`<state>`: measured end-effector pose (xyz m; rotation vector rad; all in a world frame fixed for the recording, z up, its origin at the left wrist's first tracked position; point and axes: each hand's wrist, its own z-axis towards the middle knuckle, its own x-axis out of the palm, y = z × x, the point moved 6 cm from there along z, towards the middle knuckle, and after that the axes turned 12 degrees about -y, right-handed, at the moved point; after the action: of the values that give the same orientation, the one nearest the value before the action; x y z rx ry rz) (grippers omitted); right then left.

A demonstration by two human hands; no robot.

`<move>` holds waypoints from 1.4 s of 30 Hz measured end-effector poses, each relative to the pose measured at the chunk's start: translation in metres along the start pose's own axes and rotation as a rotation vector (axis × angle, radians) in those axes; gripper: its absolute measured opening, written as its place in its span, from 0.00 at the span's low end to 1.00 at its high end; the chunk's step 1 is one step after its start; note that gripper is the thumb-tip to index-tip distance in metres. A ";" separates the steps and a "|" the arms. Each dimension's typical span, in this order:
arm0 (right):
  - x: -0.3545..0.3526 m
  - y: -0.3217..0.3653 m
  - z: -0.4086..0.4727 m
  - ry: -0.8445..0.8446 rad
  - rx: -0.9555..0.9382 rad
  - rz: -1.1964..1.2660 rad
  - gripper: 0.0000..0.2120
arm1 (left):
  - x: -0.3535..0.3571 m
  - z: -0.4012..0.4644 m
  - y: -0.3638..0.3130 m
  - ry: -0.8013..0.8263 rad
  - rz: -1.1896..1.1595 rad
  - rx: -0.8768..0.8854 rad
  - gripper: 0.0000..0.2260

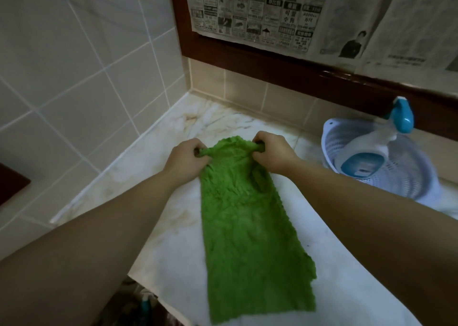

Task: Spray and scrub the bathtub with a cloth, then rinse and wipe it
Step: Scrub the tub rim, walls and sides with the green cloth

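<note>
Green cloth (244,216) spread along pale marble ledge (153,157), far corners bunched in clenched left hand (187,158) and right hand (271,152). Soft, limp, possibly damp; best gripped at corners.

Pale tiled wall (74,60) left; newspaper sheets (252,10) cover a dark wooden frame (247,58); dim light.

Two hands — left hand (186,157), right hand (271,152) — one green cloth (245,226), one spray bottle (371,157), one colander (406,177).
</note>
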<state>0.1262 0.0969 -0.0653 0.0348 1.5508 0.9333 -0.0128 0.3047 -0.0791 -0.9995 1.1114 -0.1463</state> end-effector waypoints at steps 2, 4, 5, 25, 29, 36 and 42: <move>-0.016 0.002 -0.024 -0.008 -0.025 0.024 0.08 | -0.011 -0.023 -0.002 0.018 -0.046 -0.008 0.08; -0.025 0.001 -0.054 0.015 -0.059 0.028 0.07 | -0.017 -0.052 0.001 0.068 -0.098 -0.033 0.09; -0.028 -0.002 -0.070 0.035 -0.073 0.024 0.07 | -0.018 -0.068 0.001 0.098 -0.116 -0.035 0.09; -0.028 -0.046 -0.286 0.220 -0.333 0.000 0.08 | 0.001 -0.295 -0.001 0.213 0.195 0.123 0.10; -0.016 -0.027 -0.289 0.231 -0.416 -0.051 0.22 | 0.006 -0.291 -0.013 0.146 0.241 0.213 0.13; -0.004 -0.027 -0.293 0.197 -0.460 -0.089 0.17 | 0.014 -0.286 -0.003 0.154 0.377 0.310 0.13; -0.011 -0.031 -0.271 0.059 -0.403 -0.123 0.15 | 0.013 -0.263 -0.009 0.093 0.282 0.237 0.06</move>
<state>-0.0850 -0.0724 -0.0987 -0.3733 1.3760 1.1391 -0.2132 0.1359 -0.1020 -0.6231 1.2758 -0.0949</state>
